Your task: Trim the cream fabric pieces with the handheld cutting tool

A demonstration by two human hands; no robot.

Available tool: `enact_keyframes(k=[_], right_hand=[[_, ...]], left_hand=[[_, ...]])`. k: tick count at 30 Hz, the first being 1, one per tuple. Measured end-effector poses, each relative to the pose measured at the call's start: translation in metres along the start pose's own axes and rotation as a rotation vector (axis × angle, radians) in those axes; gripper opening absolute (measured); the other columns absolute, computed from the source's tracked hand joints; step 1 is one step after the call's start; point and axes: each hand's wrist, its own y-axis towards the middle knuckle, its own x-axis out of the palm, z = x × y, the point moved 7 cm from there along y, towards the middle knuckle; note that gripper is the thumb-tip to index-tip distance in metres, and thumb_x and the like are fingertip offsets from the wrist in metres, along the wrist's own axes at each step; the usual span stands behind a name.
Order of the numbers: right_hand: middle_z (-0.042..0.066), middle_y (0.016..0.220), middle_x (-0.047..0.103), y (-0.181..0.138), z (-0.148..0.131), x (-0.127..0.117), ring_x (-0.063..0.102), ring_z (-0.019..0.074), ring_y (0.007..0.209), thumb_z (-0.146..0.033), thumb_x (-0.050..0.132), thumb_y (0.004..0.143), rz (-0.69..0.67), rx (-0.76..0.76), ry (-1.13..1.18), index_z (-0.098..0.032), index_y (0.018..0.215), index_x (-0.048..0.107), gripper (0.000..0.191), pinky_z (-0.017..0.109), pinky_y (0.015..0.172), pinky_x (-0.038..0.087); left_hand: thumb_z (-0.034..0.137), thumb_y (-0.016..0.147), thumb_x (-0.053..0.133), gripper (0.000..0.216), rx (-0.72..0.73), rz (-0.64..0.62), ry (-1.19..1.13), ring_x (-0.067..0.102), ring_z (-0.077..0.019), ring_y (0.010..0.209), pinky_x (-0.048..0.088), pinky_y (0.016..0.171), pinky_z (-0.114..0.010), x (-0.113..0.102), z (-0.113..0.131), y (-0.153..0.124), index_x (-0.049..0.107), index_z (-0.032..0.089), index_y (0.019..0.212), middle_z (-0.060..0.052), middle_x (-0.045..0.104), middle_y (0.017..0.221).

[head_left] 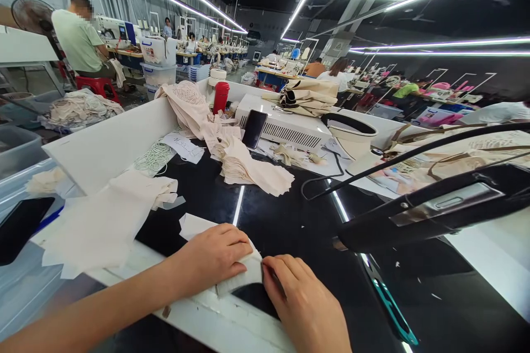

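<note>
My left hand (215, 256) lies flat, fingers together, pressing on a small cream fabric piece (194, 226) on the black glossy table (290, 220). My right hand (304, 300) is beside it, fingertips pinching the right edge of the same piece. A stack of cut cream fabric pieces (103, 220) lies left of my hands. Another fanned pile of cream pieces (248, 168) sits farther back at the middle.
A black lamp arm (434, 212) reaches in from the right over the table. At the back stand a white box machine (285, 124), a phone (254, 128), a red bottle (221, 96) and folded fabric (308, 96). A white wall (111, 140) borders the left. Other workers sit at distant tables.
</note>
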Motion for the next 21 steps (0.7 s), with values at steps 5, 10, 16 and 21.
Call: enact_keyframes(k=[5,10,16,21], right_hand=[[0.002,0.074,0.071,0.003,-0.004,-0.003,0.066,0.016,0.064,-0.023,0.034,0.11,-0.014,-0.021,-0.021,-0.023,0.085,0.067,0.041,0.028,0.056,0.042],[0.0,0.074,0.072,0.004,-0.004,-0.007,0.065,0.0146,0.062,-0.025,0.032,0.111,0.023,-0.014,-0.026,-0.023,0.086,0.066,0.043,0.028,0.057,0.042],[0.002,0.081,0.075,0.004,-0.01,-0.009,0.066,0.0154,0.066,-0.019,0.033,0.111,0.073,-0.081,-0.087,-0.02,0.09,0.067,0.04,0.029,0.065,0.043],[0.001,0.079,0.074,0.004,-0.01,-0.007,0.066,0.0154,0.065,-0.019,0.032,0.111,0.071,-0.086,-0.106,-0.02,0.088,0.066,0.041,0.03,0.064,0.043]], left_hand=[[0.016,0.094,0.074,0.023,0.008,-0.001,0.011,0.065,-0.023,0.111,0.055,0.101,-0.036,0.002,0.0,0.0,0.065,0.016,0.116,-0.007,0.07,0.116],[0.018,0.094,0.075,0.025,0.018,0.008,0.032,0.066,-0.0222,0.109,0.056,0.1,-0.035,0.001,0.001,0.0,0.064,0.016,0.116,-0.006,0.07,0.115],[0.02,0.096,0.073,0.023,0.012,0.009,0.038,0.066,-0.0208,0.11,0.055,0.102,-0.033,-0.001,0.001,0.0,0.064,0.017,0.117,-0.006,0.07,0.115],[0.019,0.094,0.076,0.026,0.013,0.0,0.043,0.066,-0.0224,0.111,0.055,0.102,-0.034,0.001,0.0,-0.001,0.065,0.016,0.118,-0.007,0.07,0.116]])
